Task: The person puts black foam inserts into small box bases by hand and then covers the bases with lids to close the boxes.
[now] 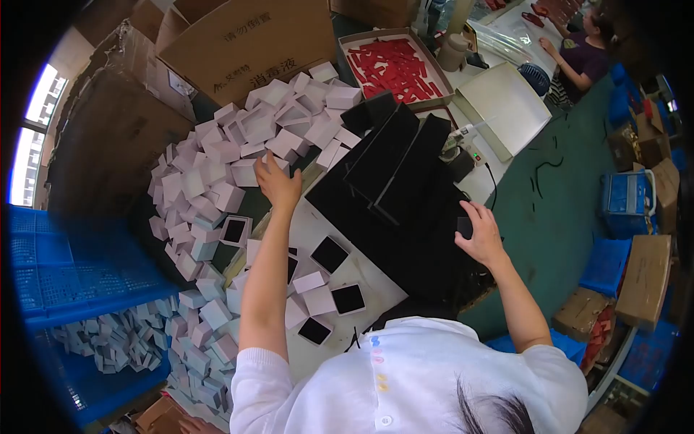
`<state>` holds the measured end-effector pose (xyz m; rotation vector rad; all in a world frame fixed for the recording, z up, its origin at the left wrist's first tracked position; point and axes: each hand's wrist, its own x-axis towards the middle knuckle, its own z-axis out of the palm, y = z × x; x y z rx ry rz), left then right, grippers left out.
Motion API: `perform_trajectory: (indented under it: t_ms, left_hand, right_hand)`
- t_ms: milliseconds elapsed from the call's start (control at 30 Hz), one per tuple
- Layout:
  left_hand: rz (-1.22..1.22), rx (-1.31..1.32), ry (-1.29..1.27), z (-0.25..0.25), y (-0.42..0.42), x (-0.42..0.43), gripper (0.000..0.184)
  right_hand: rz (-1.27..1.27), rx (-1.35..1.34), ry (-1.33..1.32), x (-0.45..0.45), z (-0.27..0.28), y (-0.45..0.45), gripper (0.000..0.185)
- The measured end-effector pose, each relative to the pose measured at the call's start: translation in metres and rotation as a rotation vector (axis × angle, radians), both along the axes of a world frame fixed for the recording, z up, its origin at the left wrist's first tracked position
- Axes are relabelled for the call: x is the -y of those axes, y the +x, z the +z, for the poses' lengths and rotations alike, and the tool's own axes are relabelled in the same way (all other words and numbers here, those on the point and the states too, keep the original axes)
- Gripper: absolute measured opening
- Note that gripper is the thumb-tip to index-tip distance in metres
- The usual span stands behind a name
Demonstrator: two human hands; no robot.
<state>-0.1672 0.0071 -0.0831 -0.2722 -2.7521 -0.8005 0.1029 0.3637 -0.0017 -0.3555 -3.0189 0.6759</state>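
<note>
Reaching out to the left of the black sheet (419, 249), the person's left hand (278, 186) is among the heap of white boxes (217, 155), its thumb and fingers spread at a white box (275, 165); whether they grip it cannot be told. At the right edge of the black sheet, the right hand (481, 233) pinches a small black piece (464, 228) between thumb and fingers.

Long black pieces (413, 170) lie on top of the sheet. Several boxes with black insides (348, 298) sit just to its near left, some close together on the pale tabletop (372, 278). Beyond the sheet are a tray (446, 96) of red pieces (387, 69) and, further right, a shallow white box (504, 108). A printed carton (249, 50) stands past the heap, far left of the sheet. Well apart from it, to the far right, another person (584, 58) works at a table.
</note>
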Motion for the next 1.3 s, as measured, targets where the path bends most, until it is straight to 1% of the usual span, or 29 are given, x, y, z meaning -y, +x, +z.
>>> perform_trajectory:
  t_ms: [67,100,167,200,233,267,300,333,367,400,433,500,533,567,633,667,700,767,833,867,900,967,1000,1067,1100,1167,1233,1267,1300]
  left_hand:
    - [0.34,0.233,0.04,-0.009,-0.011,-0.012,0.082]
    - [0.177,0.11,0.043,-0.06,-0.03,0.013,0.086]
    - [0.016,0.185,-0.05,-0.077,-0.04,0.038,0.093]
    - [0.031,0.179,-0.046,-0.072,-0.035,0.043,0.094]
    - [0.045,0.173,-0.041,-0.059,-0.025,0.045,0.095]
    - [0.133,0.237,-0.019,-0.038,-0.015,0.042,0.097]
    - [0.168,0.135,-0.04,-0.053,-0.012,0.056,0.096]
    - [0.215,0.236,0.001,-0.032,-0.006,0.057,0.092]
    - [0.253,0.279,0.05,-0.026,-0.004,0.064,0.084]
    - [0.173,0.164,0.207,-0.032,-0.001,0.076,0.079]
    - [0.219,0.06,0.162,-0.014,0.008,0.072,0.076]
    - [0.127,0.081,0.327,0.038,0.033,0.056,0.072]
    - [0.01,0.117,0.42,0.065,0.049,0.037,0.071]
    - [-0.106,0.154,0.509,0.09,0.069,0.016,0.071]
    - [-0.384,0.176,0.493,0.126,0.111,-0.035,0.075]
    - [-0.481,0.178,0.487,0.127,0.129,-0.057,0.077]
    - [-0.582,0.176,0.478,0.125,0.142,-0.076,0.079]
    - [-0.691,0.412,0.499,0.117,0.165,-0.111,0.08]
    - [-0.853,0.502,0.6,0.092,0.188,-0.14,0.08]
    - [-0.87,0.606,0.615,0.078,0.196,-0.154,0.08]
    - [-0.884,0.712,0.629,0.064,0.202,-0.162,0.08]
    - [-0.894,0.698,0.558,0.04,0.206,-0.167,0.079]
    - [-0.905,0.681,0.487,0.037,0.207,-0.17,0.078]
    - [-0.917,0.647,0.484,0.03,0.21,-0.172,0.078]
    - [-0.923,0.614,0.477,0.029,0.214,-0.171,0.077]
    - [-0.916,0.621,0.461,0.029,0.219,-0.169,0.077]
    - [-0.906,0.616,0.452,0.029,0.219,-0.171,0.077]
    - [-0.914,0.59,0.44,0.027,0.22,-0.171,0.079]
    - [-0.92,0.566,0.427,0.026,0.221,-0.171,0.082]
  right_hand:
    - [-0.111,-0.123,-0.044,-0.007,0.003,-0.002,0.053]
    - [-0.188,-0.173,-0.11,-0.011,0.002,-0.002,0.047]
    - [-0.275,-0.205,-0.307,-0.006,0.01,-0.009,0.041]
    - [-0.29,-0.269,-0.388,-0.006,0.003,-0.01,0.041]
    - [-0.231,-0.2,-0.414,-0.009,-0.006,-0.006,0.054]
    - [-0.058,-0.212,-0.284,-0.007,0.002,-0.002,0.058]
    - [0.115,-0.219,-0.153,-0.006,0.01,0.001,0.063]
    - [0.096,-0.209,-0.149,-0.011,0.009,0.007,0.063]
    - [0.18,-0.113,-0.075,-0.018,0.005,0.011,0.068]
    - [0.266,-0.018,0.0,-0.023,0.002,0.015,0.073]
    - [0.257,-0.016,0.009,-0.028,-0.004,0.019,0.073]
    - [0.215,0.055,-0.126,-0.035,-0.013,0.021,0.073]
    - [0.199,-0.003,-0.134,-0.034,-0.011,0.02,0.066]
    - [0.197,-0.004,-0.129,-0.033,-0.01,0.018,0.066]
    - [-0.112,-0.06,-0.406,-0.034,-0.014,0.013,0.058]
    - [-0.194,-0.109,-0.479,-0.036,-0.02,0.011,0.055]
    - [-0.364,-0.074,-0.707,-0.048,-0.041,0.009,0.058]
    - [-0.477,-0.076,-1.191,-0.055,-0.044,0.008,0.07]
    - [-0.031,-0.056,-0.537,-0.038,-0.023,0.018,0.084]
    - [0.117,-0.004,-0.339,-0.031,-0.006,0.018,0.093]
    - [0.144,0.001,-0.266,-0.03,-0.007,0.02,0.088]
    - [0.137,-0.019,-0.253,-0.04,-0.02,0.027,0.065]
    - [0.136,-0.021,-0.248,-0.044,-0.026,0.028,0.065]
    - [0.115,-0.178,-0.094,-0.053,-0.038,0.032,0.036]
    - [0.009,-0.298,-0.038,-0.052,-0.035,0.029,0.02]
    - [-0.317,-0.471,-0.005,-0.064,-0.044,0.025,0.016]
    - [-0.776,-0.44,-0.248,-0.089,-0.051,0.023,0.014]
    - [-0.81,-0.537,-0.656,-0.101,-0.057,0.025,0.011]
    - [-0.812,-0.536,-0.654,-0.092,-0.048,0.025,0.011]
